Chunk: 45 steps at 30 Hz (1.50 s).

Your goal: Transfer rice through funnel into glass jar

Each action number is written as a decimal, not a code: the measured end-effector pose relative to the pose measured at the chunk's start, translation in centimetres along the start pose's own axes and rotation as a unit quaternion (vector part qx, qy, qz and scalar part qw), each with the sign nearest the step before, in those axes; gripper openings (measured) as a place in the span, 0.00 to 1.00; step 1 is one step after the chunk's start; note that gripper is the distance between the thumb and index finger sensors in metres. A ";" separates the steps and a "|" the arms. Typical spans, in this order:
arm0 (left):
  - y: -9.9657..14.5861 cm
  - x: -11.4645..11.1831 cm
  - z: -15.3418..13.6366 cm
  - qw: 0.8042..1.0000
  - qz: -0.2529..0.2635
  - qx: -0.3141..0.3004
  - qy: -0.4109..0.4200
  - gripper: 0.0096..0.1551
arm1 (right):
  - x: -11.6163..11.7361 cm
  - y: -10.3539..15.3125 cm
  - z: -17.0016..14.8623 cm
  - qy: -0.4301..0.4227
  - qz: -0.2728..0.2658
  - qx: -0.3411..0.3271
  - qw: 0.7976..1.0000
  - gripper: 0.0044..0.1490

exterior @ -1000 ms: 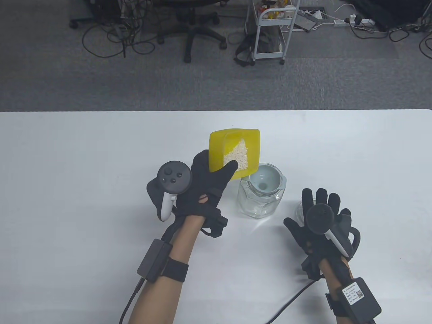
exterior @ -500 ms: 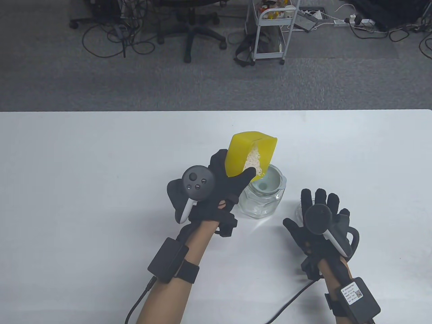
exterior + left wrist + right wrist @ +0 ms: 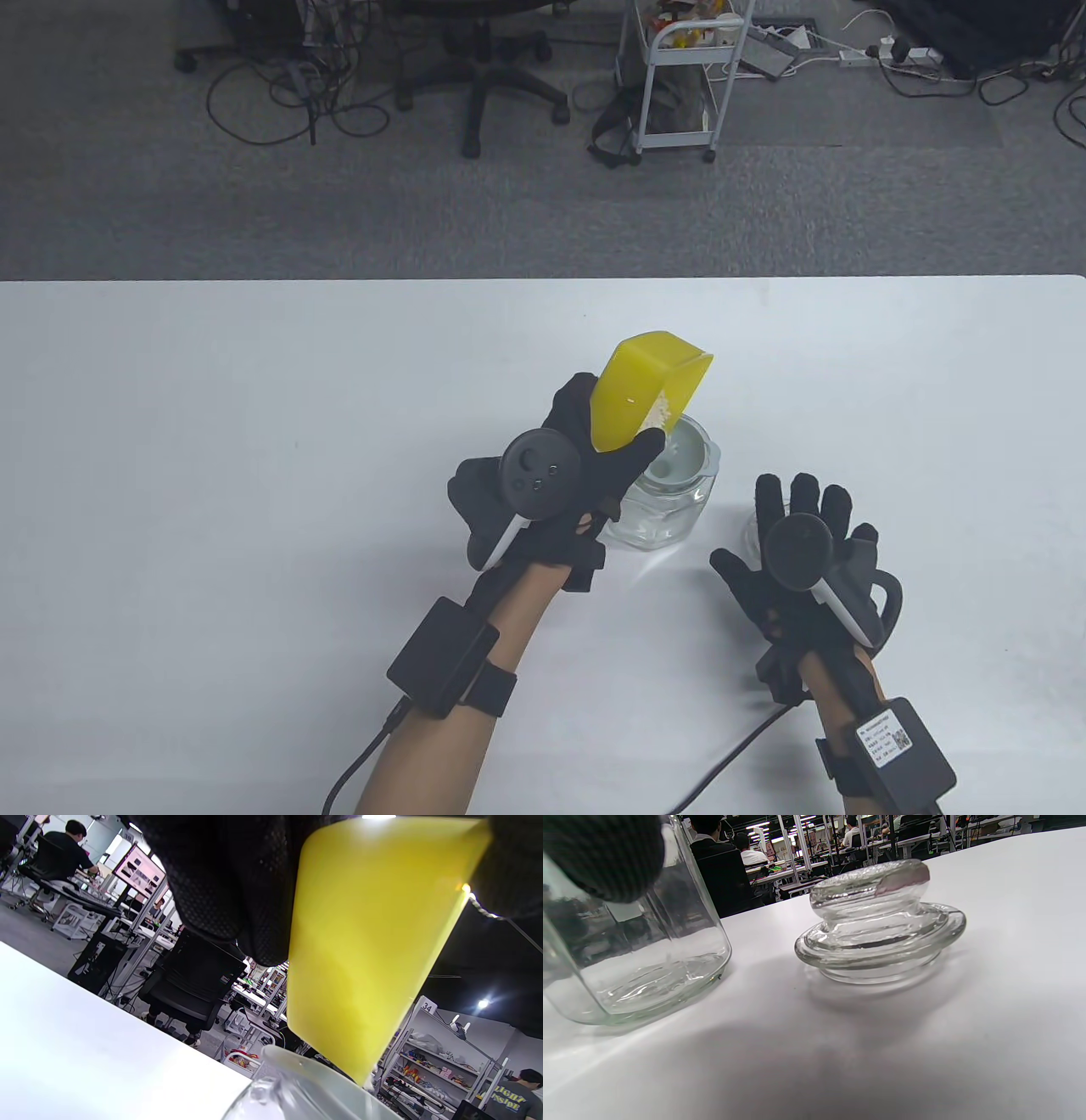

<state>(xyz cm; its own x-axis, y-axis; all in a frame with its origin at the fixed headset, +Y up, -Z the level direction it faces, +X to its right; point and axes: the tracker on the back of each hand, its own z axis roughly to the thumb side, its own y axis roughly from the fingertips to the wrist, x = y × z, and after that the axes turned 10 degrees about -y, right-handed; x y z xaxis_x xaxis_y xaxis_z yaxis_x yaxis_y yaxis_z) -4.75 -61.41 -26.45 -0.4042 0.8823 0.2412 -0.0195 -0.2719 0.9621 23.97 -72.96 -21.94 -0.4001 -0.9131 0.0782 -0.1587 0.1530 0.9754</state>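
Observation:
My left hand (image 3: 594, 458) grips a yellow square container (image 3: 645, 386) and holds it steeply tilted over the pale funnel (image 3: 687, 454) that sits in the mouth of the glass jar (image 3: 657, 509). White rice (image 3: 660, 413) lies at the container's low corner, at the funnel's rim. In the left wrist view the container's yellow underside (image 3: 373, 942) fills the frame, its corner just above the funnel (image 3: 314, 1086). My right hand (image 3: 806, 543) rests flat on the table right of the jar, fingers spread, holding nothing. The jar (image 3: 628, 955) looks empty in the right wrist view.
The glass jar lid (image 3: 878, 921) lies on the white table (image 3: 212, 467) just beyond my right hand's fingers; in the table view the lid (image 3: 755, 531) is mostly hidden by them. A cable runs from my right wrist along the table's near edge.
My left hand moved right toward the jar and tipped the yellow container further, so the rice slid to its low corner over the funnel. My right hand stayed still.

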 end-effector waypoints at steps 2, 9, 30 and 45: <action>0.0 -0.1 0.0 1.000 0.001 -0.001 -0.001 0.57 | 0.0 0.0 0.0 0.000 0.000 0.000 1.000 0.61; 0.1 -0.1 0.1 1.000 0.012 -0.006 -0.011 0.57 | 0.0 0.0 0.0 0.000 0.000 -0.001 1.000 0.61; 0.7 -0.2 1.0 0.999 0.032 -0.033 -0.030 0.57 | 0.1 0.0 0.1 0.002 0.000 -0.001 1.000 0.61; 1.1 -0.3 1.2 0.997 0.043 -0.056 -0.042 0.56 | 0.1 0.0 0.1 0.002 0.000 -0.001 1.000 0.61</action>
<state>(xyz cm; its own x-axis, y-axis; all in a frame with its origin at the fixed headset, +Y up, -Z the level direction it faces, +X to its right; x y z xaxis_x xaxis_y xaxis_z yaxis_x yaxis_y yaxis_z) -3.51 -61.53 -25.29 -0.3308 0.8815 0.3369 -0.0912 -0.3852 0.9183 23.85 -72.99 -21.92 -0.3959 -0.9148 0.0799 -0.1573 0.1532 0.9756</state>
